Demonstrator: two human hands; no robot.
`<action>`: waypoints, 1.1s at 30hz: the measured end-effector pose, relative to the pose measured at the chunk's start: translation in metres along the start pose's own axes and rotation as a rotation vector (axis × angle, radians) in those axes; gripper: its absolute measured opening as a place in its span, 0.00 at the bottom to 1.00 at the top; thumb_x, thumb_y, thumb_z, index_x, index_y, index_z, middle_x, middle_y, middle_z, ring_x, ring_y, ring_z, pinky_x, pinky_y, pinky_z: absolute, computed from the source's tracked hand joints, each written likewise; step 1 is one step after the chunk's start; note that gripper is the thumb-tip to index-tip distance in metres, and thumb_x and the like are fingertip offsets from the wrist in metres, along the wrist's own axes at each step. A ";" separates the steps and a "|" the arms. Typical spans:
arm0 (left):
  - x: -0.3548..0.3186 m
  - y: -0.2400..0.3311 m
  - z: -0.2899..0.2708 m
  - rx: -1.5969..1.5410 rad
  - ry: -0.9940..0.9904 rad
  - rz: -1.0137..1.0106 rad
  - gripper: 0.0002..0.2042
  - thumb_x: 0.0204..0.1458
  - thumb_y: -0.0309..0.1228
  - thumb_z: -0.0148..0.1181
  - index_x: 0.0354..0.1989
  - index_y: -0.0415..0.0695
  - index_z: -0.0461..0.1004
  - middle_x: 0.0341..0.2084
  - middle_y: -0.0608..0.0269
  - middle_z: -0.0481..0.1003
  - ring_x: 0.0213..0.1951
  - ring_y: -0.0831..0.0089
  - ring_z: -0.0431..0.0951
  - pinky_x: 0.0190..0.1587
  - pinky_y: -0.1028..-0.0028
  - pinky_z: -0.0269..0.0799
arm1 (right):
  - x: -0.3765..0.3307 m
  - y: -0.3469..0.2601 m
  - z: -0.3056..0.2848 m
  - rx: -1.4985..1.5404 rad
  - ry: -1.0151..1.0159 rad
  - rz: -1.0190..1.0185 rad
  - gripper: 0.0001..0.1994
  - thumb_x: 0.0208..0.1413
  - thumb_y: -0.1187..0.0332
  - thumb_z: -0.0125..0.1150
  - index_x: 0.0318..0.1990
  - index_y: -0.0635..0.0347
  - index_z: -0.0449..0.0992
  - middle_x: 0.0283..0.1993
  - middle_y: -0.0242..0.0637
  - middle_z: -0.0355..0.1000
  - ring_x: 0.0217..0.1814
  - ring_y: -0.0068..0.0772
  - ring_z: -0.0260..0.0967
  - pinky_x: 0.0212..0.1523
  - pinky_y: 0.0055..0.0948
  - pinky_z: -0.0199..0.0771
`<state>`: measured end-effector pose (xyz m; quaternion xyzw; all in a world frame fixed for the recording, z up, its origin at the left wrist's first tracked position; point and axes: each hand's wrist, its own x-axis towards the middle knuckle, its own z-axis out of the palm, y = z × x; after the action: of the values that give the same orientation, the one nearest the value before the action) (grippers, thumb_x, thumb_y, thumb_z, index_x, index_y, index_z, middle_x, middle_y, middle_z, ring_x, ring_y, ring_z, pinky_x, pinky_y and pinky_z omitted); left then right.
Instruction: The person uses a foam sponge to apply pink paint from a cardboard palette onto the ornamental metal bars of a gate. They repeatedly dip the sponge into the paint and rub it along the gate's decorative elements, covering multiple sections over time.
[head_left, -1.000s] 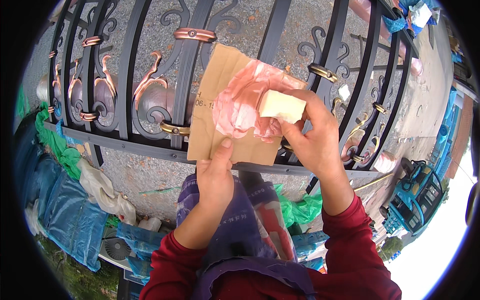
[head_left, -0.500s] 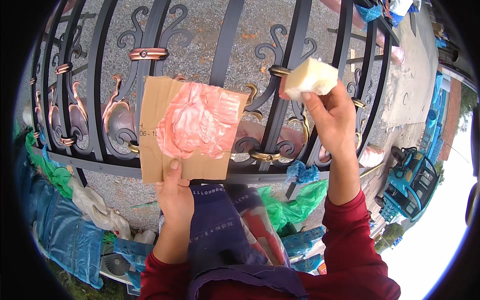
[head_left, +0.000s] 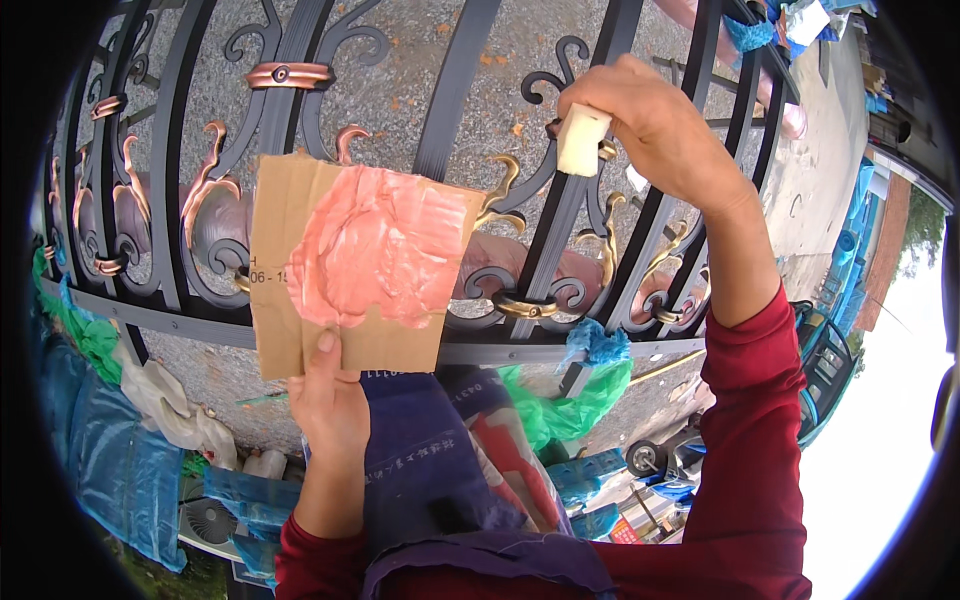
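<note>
While the pale sponge block point(head_left: 582, 139) stands upright, pinched in the right hand point(head_left: 660, 125) and pressed against a black railing bar point(head_left: 560, 235), the cardboard sheet point(head_left: 290, 345) smeared with pink paste point(head_left: 375, 255) lies down and to the left of that hand. Closed on the sheet's lower edge, thumb on its face, the left hand point(head_left: 328, 405) holds it flat before the ironwork. Copper-coloured scrolls point(head_left: 205, 180) flank the bars, with blue and green plastic wraps point(head_left: 580, 385) below the right hand.

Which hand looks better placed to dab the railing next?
Probably the right hand: it holds the pale sponge against the black railing. The left hand is busy holding up the cardboard smeared with pink paste.
</note>
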<state>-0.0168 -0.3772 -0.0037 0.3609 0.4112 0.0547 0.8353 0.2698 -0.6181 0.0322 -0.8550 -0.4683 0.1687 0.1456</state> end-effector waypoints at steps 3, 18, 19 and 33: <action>-0.002 0.002 0.000 0.024 0.004 -0.004 0.26 0.60 0.27 0.52 0.66 0.41 0.56 0.60 0.59 0.66 0.61 0.66 0.67 0.61 0.62 0.67 | 0.002 0.005 -0.008 0.048 0.102 -0.010 0.13 0.52 0.83 0.54 0.43 0.56 0.76 0.42 0.35 0.74 0.48 0.41 0.69 0.51 0.37 0.68; -0.002 -0.001 -0.001 0.025 -0.048 -0.016 0.24 0.60 0.27 0.52 0.65 0.40 0.58 0.59 0.59 0.67 0.60 0.66 0.69 0.60 0.60 0.67 | 0.000 0.026 -0.003 0.281 0.068 0.024 0.23 0.47 0.91 0.45 0.46 0.57 0.75 0.44 0.36 0.74 0.51 0.35 0.71 0.54 0.31 0.69; -0.002 -0.001 -0.001 0.016 -0.059 -0.017 0.24 0.60 0.27 0.53 0.65 0.39 0.59 0.60 0.58 0.67 0.60 0.66 0.69 0.60 0.61 0.67 | 0.003 0.027 0.003 0.253 0.071 0.029 0.22 0.48 0.91 0.46 0.46 0.55 0.75 0.43 0.35 0.74 0.50 0.35 0.71 0.53 0.32 0.69; -0.007 -0.005 0.002 0.034 -0.025 -0.004 0.24 0.59 0.26 0.53 0.64 0.39 0.60 0.58 0.58 0.68 0.59 0.65 0.70 0.59 0.62 0.69 | -0.013 0.008 -0.005 0.154 0.128 0.140 0.13 0.56 0.80 0.56 0.49 0.60 0.73 0.42 0.34 0.74 0.43 0.28 0.72 0.44 0.26 0.71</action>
<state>-0.0209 -0.3843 -0.0015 0.3750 0.4026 0.0414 0.8340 0.2720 -0.6339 0.0356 -0.8809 -0.3828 0.1591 0.2282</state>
